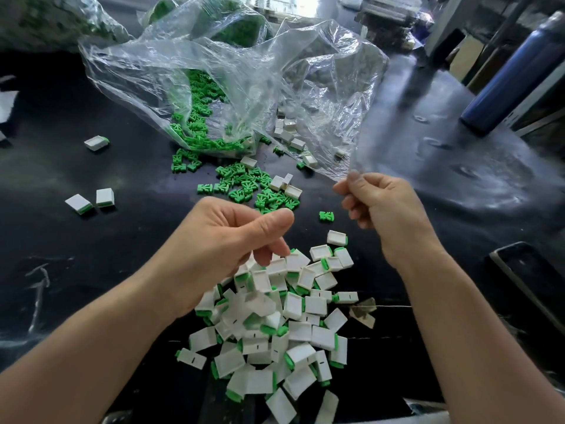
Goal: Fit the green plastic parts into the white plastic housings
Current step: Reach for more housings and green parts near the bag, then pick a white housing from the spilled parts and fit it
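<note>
Pinches with the right grip, at centre right of the frame, the lower edge of the clear plastic bag between thumb and forefinger. Holds the left grip at the centre, fingers loosely curled and relaxed, nothing seen between them (one blurred white piece just below). Under it, in the lower centre, a pile of fitted housings on the black bench. In the upper centre, loose green parts spilling from the bag mouth, with a few empty white housings touching them.
</note>
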The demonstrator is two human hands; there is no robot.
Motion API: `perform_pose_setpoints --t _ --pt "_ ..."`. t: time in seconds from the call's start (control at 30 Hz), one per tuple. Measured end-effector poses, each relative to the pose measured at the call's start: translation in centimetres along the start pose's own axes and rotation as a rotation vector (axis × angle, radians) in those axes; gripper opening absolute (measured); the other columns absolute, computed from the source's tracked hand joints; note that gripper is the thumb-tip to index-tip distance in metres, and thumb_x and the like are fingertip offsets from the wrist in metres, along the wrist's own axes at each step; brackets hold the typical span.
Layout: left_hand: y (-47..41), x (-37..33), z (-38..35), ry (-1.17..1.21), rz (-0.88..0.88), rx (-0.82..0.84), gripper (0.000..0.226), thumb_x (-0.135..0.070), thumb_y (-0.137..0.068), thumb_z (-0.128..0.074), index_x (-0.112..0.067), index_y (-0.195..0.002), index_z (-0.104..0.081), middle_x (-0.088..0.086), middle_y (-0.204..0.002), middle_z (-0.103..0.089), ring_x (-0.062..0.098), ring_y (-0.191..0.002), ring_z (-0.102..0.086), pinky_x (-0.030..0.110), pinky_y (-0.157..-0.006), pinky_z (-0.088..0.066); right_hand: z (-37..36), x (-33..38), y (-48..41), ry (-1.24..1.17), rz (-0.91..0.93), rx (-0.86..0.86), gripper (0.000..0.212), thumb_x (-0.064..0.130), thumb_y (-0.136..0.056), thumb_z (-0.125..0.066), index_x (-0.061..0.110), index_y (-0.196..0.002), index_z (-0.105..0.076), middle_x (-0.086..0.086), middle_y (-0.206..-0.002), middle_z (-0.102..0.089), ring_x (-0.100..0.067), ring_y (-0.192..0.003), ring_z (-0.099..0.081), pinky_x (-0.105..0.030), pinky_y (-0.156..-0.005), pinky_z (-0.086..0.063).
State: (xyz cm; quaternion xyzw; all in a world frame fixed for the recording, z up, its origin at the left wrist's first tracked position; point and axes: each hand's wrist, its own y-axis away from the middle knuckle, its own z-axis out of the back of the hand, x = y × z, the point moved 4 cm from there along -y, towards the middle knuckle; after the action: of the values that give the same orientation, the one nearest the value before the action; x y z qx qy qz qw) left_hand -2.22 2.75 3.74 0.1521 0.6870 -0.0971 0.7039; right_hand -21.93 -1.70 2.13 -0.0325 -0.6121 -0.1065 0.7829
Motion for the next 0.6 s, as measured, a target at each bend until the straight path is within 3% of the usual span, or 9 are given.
perform_pose_setpoints --t 0.17,0.27,0.33,0.53,0.6 --pt "-0.4 -0.1 0.5 0.027 -0.009 -0.116 0.037 -0.049 -0.053 -0.062 -0.015 -0.062 -0.073 -0.001 -0.046 -0.055 0.003 -0.039 -0.036 0.013 -0.037 -0.025 -0.2 -0.7 -0.5 0.314 0.138 -0.085 0.022 0.023 -0.086 -0.063 0.029 -0.065 -0.064 0.018 -0.059 -0.06 0.004 -0.058 -0.052 -0.015 -0.064 -0.041" --pt "-0.3 -0.1 0.5 0.029 0.002 -0.123 0.032 -0.045 -0.055 -0.062 -0.016 -0.061 -0.073 0.0 -0.046 -0.056 0.005 -0.039 -0.036 0.015 -0.037 -0.025 -1.7 -0.6 -0.2 0.557 0.262 -0.056 0.013 0.018 -0.086 -0.061 0.024 -0.092 -0.071 0.008 -0.089 -0.064 -0.007 -0.086 -0.058 -0.02 -0.083 -0.043" --pt "-0.3 -0.1 0.4 0.031 0.002 -0.126 0.031 -0.044 -0.055 -0.062 -0.015 -0.06 -0.073 0.0 -0.047 -0.056 0.006 -0.039 -0.036 0.015 -0.036 -0.026 -2.8 -0.8 -0.2 0.664 0.306 -0.023 0.023 0.016 -0.087 -0.06 0.017 -0.108 -0.068 -0.001 -0.106 -0.062 -0.018 -0.103 -0.055 -0.028 -0.096 -0.039" --pt "-0.3 -0.1 0.4 0.05 -0.004 -0.128 0.033 -0.043 -0.056 -0.063 -0.012 -0.062 -0.073 0.0 -0.047 -0.057 0.004 -0.039 -0.039 0.013 -0.036 -0.03 -5.3 -0.7 0.0 0.894 0.439 0.187 0.045 0.013 -0.094 -0.046 0.024 -0.138 -0.043 0.004 -0.147 -0.036 -0.016 -0.137 -0.027 -0.037 -0.113 -0.017" --pt "-0.3 -0.1 0.3 0.049 -0.002 -0.123 0.032 -0.042 -0.056 -0.063 -0.013 -0.062 -0.073 0.0 -0.047 -0.057 0.004 -0.039 -0.039 0.013 -0.036 -0.031 -5.4 -0.7 0.1 0.916 0.471 0.21 0.041 0.011 -0.093 -0.048 0.021 -0.133 -0.05 0.003 -0.142 -0.045 -0.016 -0.133 -0.037 -0.038 -0.111 -0.022"
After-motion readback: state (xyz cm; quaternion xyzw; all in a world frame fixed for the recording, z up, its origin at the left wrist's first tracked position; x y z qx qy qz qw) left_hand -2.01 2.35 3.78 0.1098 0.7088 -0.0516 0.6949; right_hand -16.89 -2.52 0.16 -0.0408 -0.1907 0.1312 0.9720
